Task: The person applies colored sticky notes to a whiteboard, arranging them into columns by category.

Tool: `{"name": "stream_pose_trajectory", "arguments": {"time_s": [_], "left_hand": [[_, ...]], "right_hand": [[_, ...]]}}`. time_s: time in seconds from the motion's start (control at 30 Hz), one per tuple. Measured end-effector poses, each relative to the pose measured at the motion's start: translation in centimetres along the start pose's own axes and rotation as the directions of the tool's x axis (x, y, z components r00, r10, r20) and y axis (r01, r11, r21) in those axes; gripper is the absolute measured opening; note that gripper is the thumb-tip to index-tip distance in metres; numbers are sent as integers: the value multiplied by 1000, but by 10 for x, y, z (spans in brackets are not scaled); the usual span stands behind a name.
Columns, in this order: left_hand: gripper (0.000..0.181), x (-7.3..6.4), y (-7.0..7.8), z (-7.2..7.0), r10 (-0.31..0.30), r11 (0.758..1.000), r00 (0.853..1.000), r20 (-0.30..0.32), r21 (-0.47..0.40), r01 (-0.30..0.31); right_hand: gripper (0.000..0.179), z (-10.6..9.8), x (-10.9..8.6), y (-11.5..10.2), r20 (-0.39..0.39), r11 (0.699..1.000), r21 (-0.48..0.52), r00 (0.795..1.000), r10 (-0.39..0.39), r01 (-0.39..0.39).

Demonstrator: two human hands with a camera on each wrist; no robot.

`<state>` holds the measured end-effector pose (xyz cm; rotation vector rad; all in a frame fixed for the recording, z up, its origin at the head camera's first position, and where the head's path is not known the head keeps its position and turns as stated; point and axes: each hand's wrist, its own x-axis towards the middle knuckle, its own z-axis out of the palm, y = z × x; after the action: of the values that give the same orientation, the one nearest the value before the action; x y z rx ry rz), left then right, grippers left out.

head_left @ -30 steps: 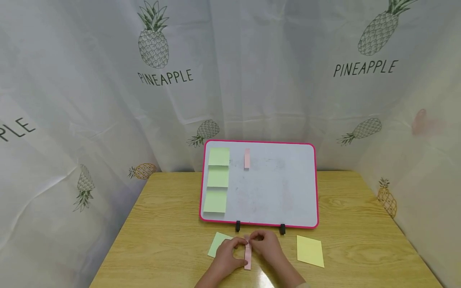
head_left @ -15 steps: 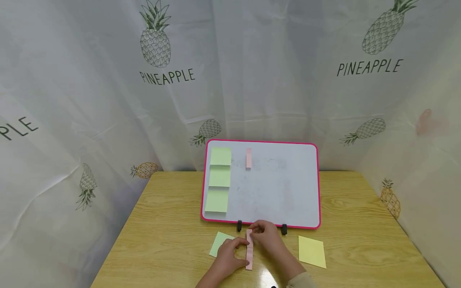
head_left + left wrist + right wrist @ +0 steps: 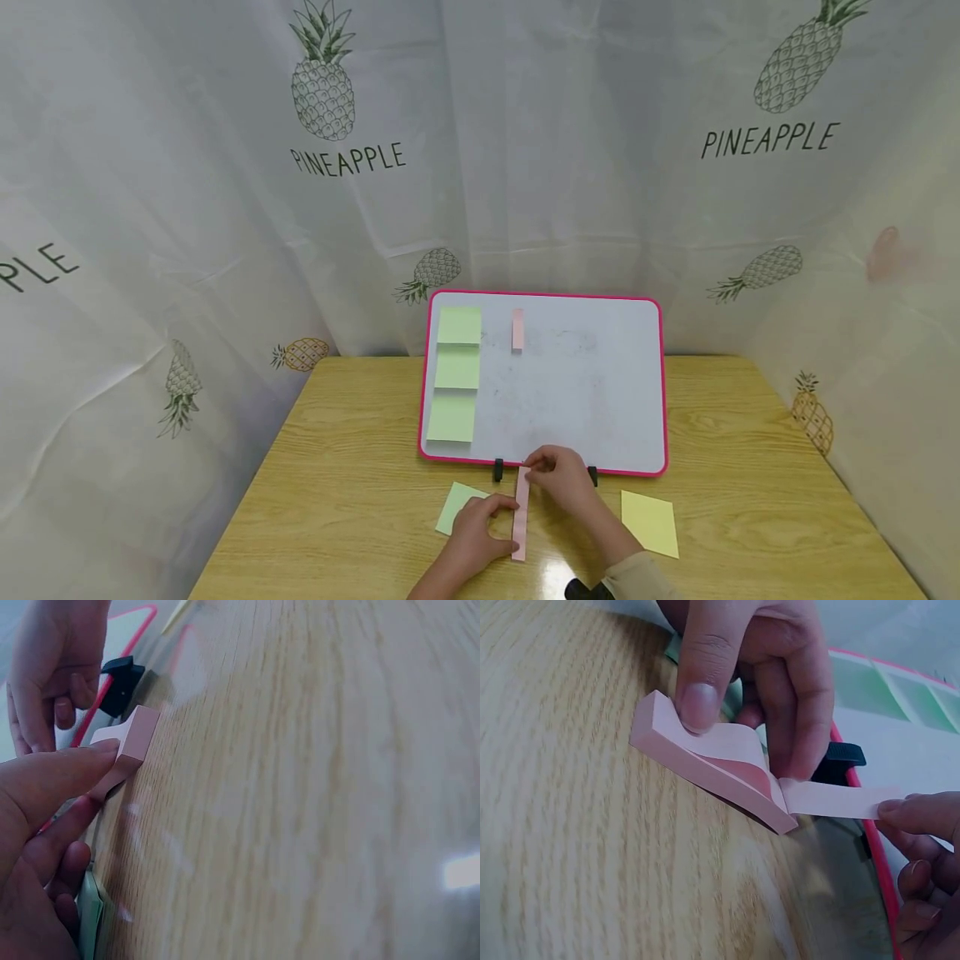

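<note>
The left hand (image 3: 474, 529) grips a slim pink rectangular pad of paper notes (image 3: 712, 776) by its two ends, thumb on the end nearer the person and a finger at the far end, while the right hand (image 3: 561, 479) pinches the free end of a narrow pink paper strip (image 3: 829, 799) between thumb and finger. The strip runs from the pad's far end toward the board and is joined to the pad there; between the left thumb and that end, the pad's upper paper bows up in a loop. The pad is low over the light wood-grain table (image 3: 337, 500), in front of a white board with a bright pink rim (image 3: 577, 383). Black feet (image 3: 498, 470) show at the board's lower edge, one partly hidden behind the right hand. Three pale green square paper notes (image 3: 457, 367) form a column down the board's left side, and a short pink paper strip (image 3: 517, 330) hangs near the top, to their right. On the table, a pale green pad (image 3: 455, 507) lies partly behind the left hand, and a yellow square paper note (image 3: 649, 523) lies to the right of the right hand. A whitish curtain printed with pineapples (image 3: 525, 183) hangs behind.
</note>
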<state>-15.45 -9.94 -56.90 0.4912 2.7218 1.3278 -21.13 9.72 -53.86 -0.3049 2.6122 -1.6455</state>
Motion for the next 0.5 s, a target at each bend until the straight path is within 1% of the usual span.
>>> {"name": "stream_pose_trajectory", "arguments": {"time_s": [0.17, 0.3, 0.5], "left_hand": [[49, 0, -1, 1, 5, 1000, 1000, 0, 10, -5], [49, 0, -2, 1, 7, 1000, 1000, -3, 18, -7], [48, 1, -3, 2, 19, 1000, 1000, -8, 25, -19]], "right_hand": [[6, -4, 0, -4, -19, 1000, -2, 1000, 14, -14], [7, -6, 2, -4, -38, 1000, 5, 999, 25, -25], [9, -8, 3, -2, -57, 998, 38, 997, 53, -51]]}}
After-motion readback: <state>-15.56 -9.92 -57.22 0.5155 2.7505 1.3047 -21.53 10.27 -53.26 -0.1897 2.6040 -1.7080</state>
